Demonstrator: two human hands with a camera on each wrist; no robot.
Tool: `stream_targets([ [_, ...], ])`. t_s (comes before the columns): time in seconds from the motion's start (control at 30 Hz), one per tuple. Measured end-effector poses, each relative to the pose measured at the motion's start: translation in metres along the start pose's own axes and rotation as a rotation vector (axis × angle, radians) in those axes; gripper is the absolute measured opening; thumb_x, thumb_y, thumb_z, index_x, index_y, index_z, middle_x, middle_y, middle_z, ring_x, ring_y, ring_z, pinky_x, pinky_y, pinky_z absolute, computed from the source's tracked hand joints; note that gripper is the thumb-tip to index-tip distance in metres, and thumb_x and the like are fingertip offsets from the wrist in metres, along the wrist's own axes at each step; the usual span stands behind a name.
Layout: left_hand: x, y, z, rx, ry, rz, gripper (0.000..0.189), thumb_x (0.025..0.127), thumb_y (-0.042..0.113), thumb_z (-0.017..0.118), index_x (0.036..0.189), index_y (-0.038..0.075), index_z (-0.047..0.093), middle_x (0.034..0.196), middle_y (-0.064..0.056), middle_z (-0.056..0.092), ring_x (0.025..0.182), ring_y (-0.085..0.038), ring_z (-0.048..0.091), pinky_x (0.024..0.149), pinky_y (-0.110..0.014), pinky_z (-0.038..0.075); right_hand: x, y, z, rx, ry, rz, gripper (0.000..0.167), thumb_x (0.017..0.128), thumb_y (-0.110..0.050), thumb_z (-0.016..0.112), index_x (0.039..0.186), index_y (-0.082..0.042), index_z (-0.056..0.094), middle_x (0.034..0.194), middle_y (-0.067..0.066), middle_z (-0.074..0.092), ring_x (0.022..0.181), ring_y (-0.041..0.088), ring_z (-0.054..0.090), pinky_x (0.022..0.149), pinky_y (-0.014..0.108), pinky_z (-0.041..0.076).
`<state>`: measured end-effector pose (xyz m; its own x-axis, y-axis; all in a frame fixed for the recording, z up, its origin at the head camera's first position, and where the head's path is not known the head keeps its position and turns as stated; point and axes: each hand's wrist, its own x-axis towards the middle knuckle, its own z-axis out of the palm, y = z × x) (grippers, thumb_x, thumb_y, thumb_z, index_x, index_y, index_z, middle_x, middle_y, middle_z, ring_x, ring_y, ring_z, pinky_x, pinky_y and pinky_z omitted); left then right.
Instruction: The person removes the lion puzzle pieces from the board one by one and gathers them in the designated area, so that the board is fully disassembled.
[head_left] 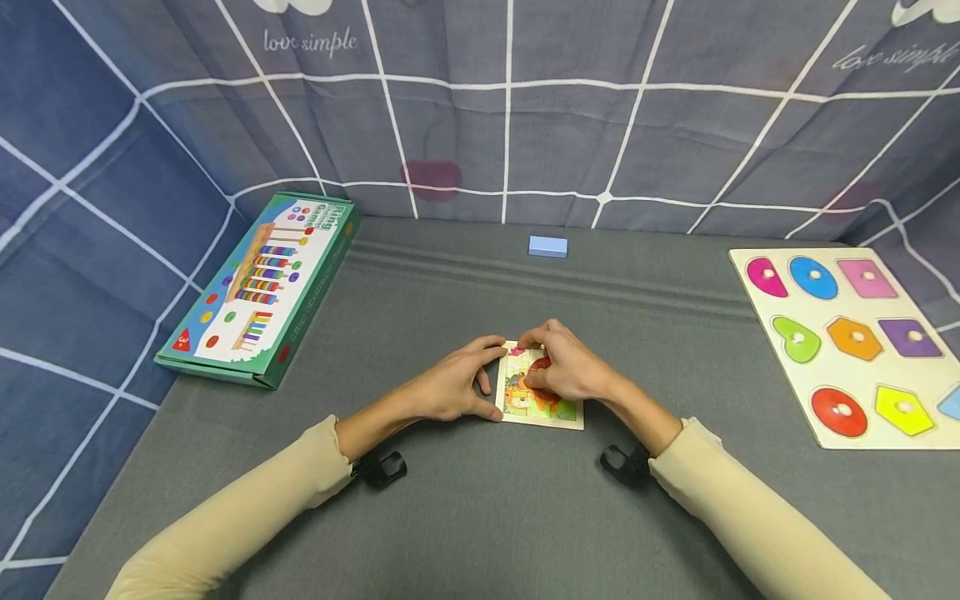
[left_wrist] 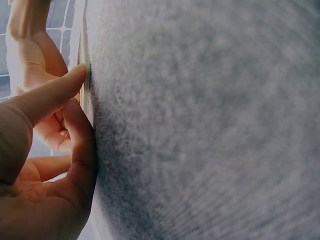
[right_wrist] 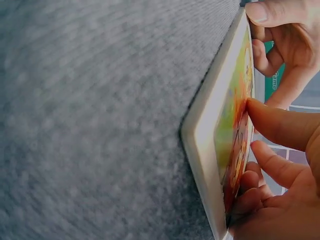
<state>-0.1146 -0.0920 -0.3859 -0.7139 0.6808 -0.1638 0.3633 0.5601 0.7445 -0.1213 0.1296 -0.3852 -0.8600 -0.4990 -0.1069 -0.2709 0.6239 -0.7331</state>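
A small wooden jigsaw puzzle (head_left: 517, 404) with a pale frame and a colourful cartoon picture lies flat on the grey cloth. My left hand (head_left: 455, 383) holds its left side, forefinger at the far corner and thumb at the near one. Over the picture's upper right part is my right hand (head_left: 567, 364), thumb and fingertips bent down onto the surface. In the right wrist view, the right thumb (right_wrist: 285, 125) touches the face of the puzzle (right_wrist: 227, 130). Whether a loose piece sits between those fingertips is hidden. The left wrist view shows the left thumb (left_wrist: 57, 95) against the board's edge.
A green toy box (head_left: 258, 287) lies at the left by the curtain. Toward the back is a small blue block (head_left: 547, 246). On the right lies a pale shape board (head_left: 806, 400) with knobbed coloured shapes. A gridded curtain (head_left: 450, 133) rises behind.
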Motion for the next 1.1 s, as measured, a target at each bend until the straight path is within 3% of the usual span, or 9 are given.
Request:
stream_targets([
  [0.23, 0.0, 0.002, -0.001, 0.006, -0.003, -0.001, 0.089, 0.076, 0.014, 0.088, 0.148, -0.004, 0.038, 0.156, -0.015, 0.028, 0.082, -0.007, 0.057, 0.08, -0.026, 0.046, 0.0, -0.001, 0.0, -0.002, -0.005, 0.009, 0.039, 0.084, -0.005, 0.073, 0.119, 0.001, 0.06, 0.112, 0.016, 0.05, 0.104, 0.03, 0.048, 0.09, 0.046, 0.041],
  [0.53, 0.001, 0.001, -0.002, 0.018, -0.009, 0.005, 0.09, 0.076, 0.015, 0.087, 0.149, -0.004, 0.037, 0.156, -0.014, 0.029, 0.084, -0.006, 0.057, 0.081, -0.026, 0.046, 0.002, -0.004, 0.002, -0.054, 0.03, 0.004, 0.041, 0.084, -0.008, 0.074, 0.122, 0.003, 0.062, 0.106, 0.012, 0.053, 0.094, 0.026, 0.049, 0.081, 0.04, 0.041],
  [0.73, 0.0, 0.001, -0.002, 0.027, 0.002, 0.026, 0.088, 0.075, 0.015, 0.088, 0.147, -0.003, 0.041, 0.154, -0.014, 0.032, 0.082, -0.006, 0.058, 0.083, -0.027, 0.046, 0.003, -0.008, 0.002, -0.077, 0.046, 0.02, 0.036, 0.086, -0.009, 0.074, 0.119, 0.001, 0.063, 0.106, 0.012, 0.054, 0.092, 0.026, 0.05, 0.08, 0.04, 0.041],
  [1.1, 0.0, 0.001, -0.003, 0.043, -0.006, 0.034, 0.089, 0.076, 0.015, 0.088, 0.147, -0.005, 0.039, 0.155, -0.016, 0.03, 0.082, -0.005, 0.058, 0.08, -0.026, 0.046, 0.006, -0.011, 0.002, -0.167, 0.103, -0.024, 0.027, 0.085, -0.004, 0.074, 0.111, 0.001, 0.069, 0.098, 0.009, 0.06, 0.089, 0.024, 0.052, 0.082, 0.042, 0.043],
])
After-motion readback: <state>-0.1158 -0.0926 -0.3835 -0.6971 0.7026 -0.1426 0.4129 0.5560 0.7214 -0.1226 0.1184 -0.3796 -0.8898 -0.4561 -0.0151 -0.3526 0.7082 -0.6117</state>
